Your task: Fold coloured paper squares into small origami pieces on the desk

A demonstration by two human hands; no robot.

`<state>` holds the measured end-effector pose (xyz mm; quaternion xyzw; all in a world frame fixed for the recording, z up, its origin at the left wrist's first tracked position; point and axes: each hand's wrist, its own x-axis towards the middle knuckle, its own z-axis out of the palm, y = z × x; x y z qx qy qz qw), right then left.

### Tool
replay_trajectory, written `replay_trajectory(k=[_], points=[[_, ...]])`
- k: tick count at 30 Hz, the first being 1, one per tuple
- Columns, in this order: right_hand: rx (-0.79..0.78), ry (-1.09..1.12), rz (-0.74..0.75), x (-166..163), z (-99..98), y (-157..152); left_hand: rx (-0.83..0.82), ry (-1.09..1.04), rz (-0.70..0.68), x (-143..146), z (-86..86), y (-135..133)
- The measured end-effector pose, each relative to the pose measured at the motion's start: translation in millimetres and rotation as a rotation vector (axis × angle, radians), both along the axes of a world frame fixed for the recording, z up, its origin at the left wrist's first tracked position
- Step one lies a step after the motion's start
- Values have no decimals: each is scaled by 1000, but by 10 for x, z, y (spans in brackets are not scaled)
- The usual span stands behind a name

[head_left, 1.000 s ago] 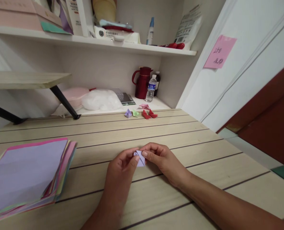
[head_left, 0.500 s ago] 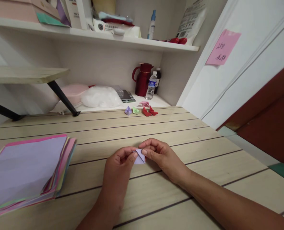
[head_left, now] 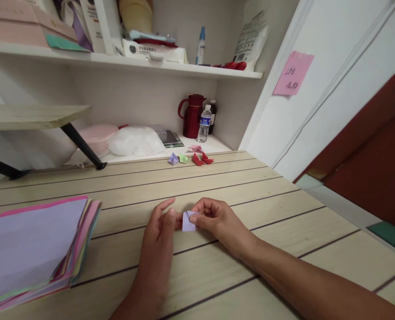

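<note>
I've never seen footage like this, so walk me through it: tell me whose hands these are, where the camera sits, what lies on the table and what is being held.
The camera is worn on a person's head and looks forward and down, so the two bare hands are that person's own. The right hand pinches a small folded piece of lilac paper; the left hand touches its other edge with the fingers spread. They work over a pale wooden table. At the near left lies a stack of coloured paper sheets. At the far edge stand small finished paper folds, purple, green, pink and red. Behind them, on a white ledge, are a dark red jug and a water bottle.
</note>
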<state>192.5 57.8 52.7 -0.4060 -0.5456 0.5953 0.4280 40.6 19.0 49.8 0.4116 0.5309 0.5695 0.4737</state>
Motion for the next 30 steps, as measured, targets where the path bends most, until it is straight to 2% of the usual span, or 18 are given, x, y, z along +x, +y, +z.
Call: replay_trajectory(k=[5, 8, 14, 17, 19, 24, 28, 30], points=[[42, -34, -33, -4, -28, -18, 47, 34, -88, 22, -37, 42], [77, -42, -18, -8, -37, -38, 30, 22, -60, 29, -55, 57], [2, 110, 27, 2, 17, -16, -6, -4, -5, -23, -24, 43], [62, 69, 10, 10, 36, -14, -12, 2, -32, -32, -27, 38], [93, -4, 32, 16, 36, -21, -10, 32, -45, -30, -38, 41], [53, -246, 69, 67, 15, 2, 19, 162, -91, -36, -56, 82], [186, -605, 108, 115, -9, 38, 66, 320, -185, -79, -54, 109], [256, -696, 114, 115, -5, 33, 100, 418, -191, -115, -46, 100]])
